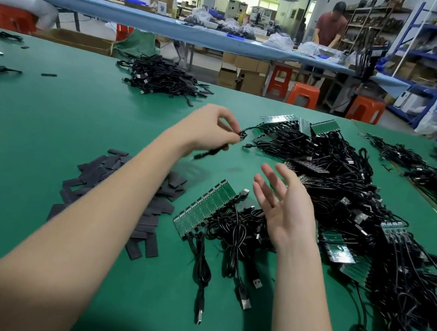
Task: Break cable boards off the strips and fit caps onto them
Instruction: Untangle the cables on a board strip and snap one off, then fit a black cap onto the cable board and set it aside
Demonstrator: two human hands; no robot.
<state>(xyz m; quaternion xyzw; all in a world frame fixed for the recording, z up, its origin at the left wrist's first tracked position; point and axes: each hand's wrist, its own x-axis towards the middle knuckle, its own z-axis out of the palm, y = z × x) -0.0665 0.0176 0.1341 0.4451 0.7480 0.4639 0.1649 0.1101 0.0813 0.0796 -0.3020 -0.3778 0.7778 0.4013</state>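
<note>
Capped cable board (pixel 211 152) hangs in the left hand (pixel 209 130) above the green table (pixel 41 134), its long axis slanting from far right down to near left, its black cable trailing right toward the big tangle of cables (pixel 350 206). Thumb and fingertips pinch it at the far end. The right hand (pixel 283 206) hovers nearer, palm turned left, fingers spread and holding nothing. Just below lies a strip of boards (pixel 205 207), running near left to far right. Black caps (pixel 119 191) are heaped left of it.
</note>
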